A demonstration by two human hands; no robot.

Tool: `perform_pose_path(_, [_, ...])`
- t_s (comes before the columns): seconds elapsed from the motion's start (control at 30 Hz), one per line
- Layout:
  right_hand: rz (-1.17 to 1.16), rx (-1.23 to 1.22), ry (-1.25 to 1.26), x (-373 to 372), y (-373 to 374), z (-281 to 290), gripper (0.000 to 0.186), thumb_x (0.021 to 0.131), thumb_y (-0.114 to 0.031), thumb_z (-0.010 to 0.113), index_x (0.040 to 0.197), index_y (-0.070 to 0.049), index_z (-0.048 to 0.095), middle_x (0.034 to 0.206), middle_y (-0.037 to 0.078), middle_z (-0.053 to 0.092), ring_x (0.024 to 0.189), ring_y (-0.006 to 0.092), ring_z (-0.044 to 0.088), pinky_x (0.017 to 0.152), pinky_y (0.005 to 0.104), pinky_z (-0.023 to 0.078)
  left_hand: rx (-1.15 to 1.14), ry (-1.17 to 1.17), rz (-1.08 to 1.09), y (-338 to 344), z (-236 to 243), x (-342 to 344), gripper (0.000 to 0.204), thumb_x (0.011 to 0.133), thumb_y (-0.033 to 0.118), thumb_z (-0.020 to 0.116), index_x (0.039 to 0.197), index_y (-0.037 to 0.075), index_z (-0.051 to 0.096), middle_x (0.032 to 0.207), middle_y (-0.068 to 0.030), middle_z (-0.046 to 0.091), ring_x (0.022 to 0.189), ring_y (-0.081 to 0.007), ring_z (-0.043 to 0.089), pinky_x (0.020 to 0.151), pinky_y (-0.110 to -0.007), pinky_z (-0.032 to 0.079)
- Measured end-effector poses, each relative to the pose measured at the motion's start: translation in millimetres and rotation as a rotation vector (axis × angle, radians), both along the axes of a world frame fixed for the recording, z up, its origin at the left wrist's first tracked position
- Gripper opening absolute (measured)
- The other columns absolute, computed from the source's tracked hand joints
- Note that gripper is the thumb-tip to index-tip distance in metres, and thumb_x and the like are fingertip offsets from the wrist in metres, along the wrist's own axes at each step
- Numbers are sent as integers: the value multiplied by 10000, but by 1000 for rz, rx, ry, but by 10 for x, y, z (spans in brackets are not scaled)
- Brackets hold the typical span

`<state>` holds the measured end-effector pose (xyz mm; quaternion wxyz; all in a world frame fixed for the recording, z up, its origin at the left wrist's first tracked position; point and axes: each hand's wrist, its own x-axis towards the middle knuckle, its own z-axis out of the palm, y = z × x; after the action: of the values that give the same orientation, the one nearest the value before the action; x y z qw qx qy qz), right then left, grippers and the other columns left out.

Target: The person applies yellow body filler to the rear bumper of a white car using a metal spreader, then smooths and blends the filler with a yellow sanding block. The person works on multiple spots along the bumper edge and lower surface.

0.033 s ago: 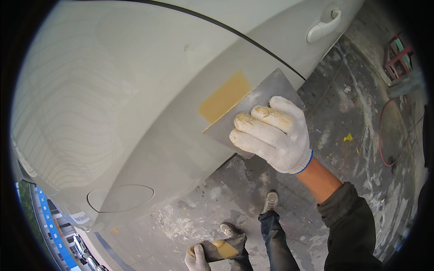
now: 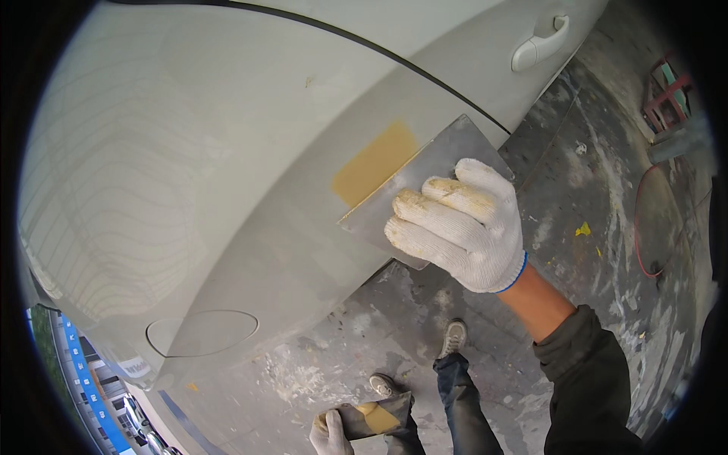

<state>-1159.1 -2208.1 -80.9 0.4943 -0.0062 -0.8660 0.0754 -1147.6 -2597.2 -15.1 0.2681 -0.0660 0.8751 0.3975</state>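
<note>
My right hand, in a white knit glove smeared with filler, grips a wide grey metal spreader and presses its edge against the pale car body panel. A yellow-tan patch of filler lies on the panel just left of the blade. Low in the picture, my left hand, also gloved, holds a second dark spreader with a dab of yellow filler on it.
A door handle sits at the upper right of the car, and a round fuel flap outline at the lower left. Below is stained concrete floor, my own shoes, a red hose loop and a red frame.
</note>
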Motion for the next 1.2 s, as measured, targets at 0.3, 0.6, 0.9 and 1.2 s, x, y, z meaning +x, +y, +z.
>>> perform_pose_path(0.3, [-12, -4, 5, -136, 60, 124, 311, 751, -131, 769, 1045, -229, 785, 1194, -38, 694, 1032, 198, 623, 807, 397, 524, -1, 19, -8, 77, 61, -46, 337, 1105, 274, 539, 1034, -14, 698, 869, -37, 652, 790, -111, 543, 696, -307, 477])
perform_pose_path(0.6, [-19, -123, -237, 362, -65, 285, 311, 794, -146, 708, 1094, -189, 781, 1154, 2, 719, 1030, 224, 661, 933, 412, 556, 49, -3, -37, 103, 131, 13, 293, 1106, 239, 544, 1070, -15, 685, 948, -66, 680, 829, -131, 582, 741, -303, 499])
perform_pose_path(0.9, [672, -1768, -616, 1192, -1209, 770, 285, 950, 15, 695, 1232, 1, 734, 1231, 126, 749, 1180, 216, 698, 1041, 335, 541, 198, 103, -345, -4, 37, -73, 235, 1035, 169, 636, 973, -48, 701, 795, -70, 713, 740, -143, 634, 729, -310, 540])
perform_pose_path(1.2, [405, -1274, -716, 1321, -2618, 563, 256, 967, -92, 681, 1208, -62, 761, 1234, 135, 722, 1105, 282, 709, 978, 353, 569, 284, 239, -223, -717, 367, -421, 225, 1044, 114, 578, 980, -74, 685, 906, -128, 741, 829, -158, 686, 781, -310, 563])
